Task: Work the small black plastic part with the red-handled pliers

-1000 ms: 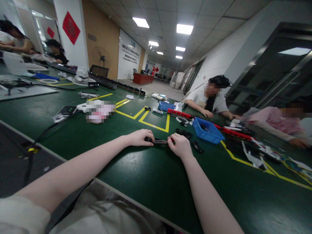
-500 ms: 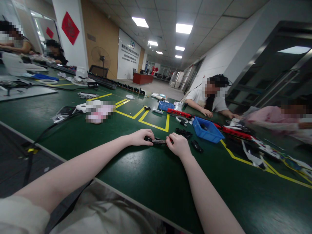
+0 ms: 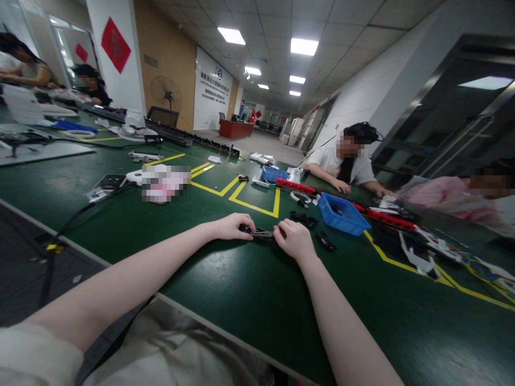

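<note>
Both of my hands meet low over the green table [image 3: 241,289], at mid-view. My left hand [image 3: 236,225] is closed, thumb and fingers pinching a small black part [image 3: 246,229] that they mostly cover. My right hand [image 3: 295,238] is curled around the near end of a grey metal tool that looks like pliers [image 3: 263,234]; its handles are hidden in the fingers. The narrow metal end points left and reaches the black part. Just beyond my right hand lie black curved pieces [image 3: 303,219], with another black piece [image 3: 325,241] to its right.
A blue bin [image 3: 343,214] with black pieces inside stands to the right, and a smaller blue bin [image 3: 274,174] farther back. A long red strip [image 3: 295,186] runs behind them. A phone [image 3: 163,185] and cable lie left. Co-workers sit across the table.
My hands and the pliers hold nearly the same place. A co-worker in pink at the far right has shifted slightly, as have people at the far left.
</note>
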Motion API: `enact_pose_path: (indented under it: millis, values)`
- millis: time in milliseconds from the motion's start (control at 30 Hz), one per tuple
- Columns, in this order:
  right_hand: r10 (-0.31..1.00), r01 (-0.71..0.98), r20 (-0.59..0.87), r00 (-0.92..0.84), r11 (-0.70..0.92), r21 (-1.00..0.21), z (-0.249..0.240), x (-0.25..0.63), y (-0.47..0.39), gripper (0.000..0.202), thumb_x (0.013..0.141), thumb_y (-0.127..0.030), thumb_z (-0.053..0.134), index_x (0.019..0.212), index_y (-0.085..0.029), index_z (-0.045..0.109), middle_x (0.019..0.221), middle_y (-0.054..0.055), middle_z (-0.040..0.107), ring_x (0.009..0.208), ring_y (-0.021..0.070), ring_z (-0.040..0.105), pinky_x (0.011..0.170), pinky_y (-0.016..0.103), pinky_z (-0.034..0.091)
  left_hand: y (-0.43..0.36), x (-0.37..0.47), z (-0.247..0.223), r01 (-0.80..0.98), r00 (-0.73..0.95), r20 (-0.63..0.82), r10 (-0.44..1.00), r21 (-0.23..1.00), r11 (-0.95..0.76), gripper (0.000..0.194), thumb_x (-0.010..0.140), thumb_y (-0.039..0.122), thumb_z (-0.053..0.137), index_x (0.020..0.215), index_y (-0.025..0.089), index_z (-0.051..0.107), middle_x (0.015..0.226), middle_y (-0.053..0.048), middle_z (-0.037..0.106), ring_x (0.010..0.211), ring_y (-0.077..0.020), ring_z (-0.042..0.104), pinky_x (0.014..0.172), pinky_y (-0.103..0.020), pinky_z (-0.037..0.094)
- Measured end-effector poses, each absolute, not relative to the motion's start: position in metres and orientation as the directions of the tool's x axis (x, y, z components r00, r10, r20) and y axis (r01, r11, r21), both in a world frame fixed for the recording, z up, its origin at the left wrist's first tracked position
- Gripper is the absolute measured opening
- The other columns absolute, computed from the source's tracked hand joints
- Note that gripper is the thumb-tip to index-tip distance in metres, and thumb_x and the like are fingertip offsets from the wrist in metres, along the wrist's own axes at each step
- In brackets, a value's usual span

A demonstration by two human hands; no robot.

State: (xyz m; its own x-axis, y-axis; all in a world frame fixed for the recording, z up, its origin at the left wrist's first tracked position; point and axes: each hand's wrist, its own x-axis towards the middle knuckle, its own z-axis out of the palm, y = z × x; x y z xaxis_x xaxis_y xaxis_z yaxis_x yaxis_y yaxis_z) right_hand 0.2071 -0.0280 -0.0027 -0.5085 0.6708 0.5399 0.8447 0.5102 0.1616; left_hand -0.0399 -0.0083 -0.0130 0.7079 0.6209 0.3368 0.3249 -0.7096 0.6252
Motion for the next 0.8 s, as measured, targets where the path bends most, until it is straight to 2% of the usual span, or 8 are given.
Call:
enact_pose_path:
  millis: [800]
  values:
    - [0.699,0.856,0.523,-0.487,0.501,0.128,-0.0014,0.2053,-0.0297,0.032,0.092,-0.030,0.039,0.070,-0.018,0.059,0.072,0.003,0.059,0.061,0.0127,0.046,0.063,0.027,0.031,-0.0087,-0.0401,-0.0121,0.331,0.720,0.338,0.606,0.600,-0.729,0.017,0.081,0.029,0.068,0.092,0.015,0.067,0.095,-0.004,0.059,0.087,-0.0167,0.058,0.080,-0.028,0.044]
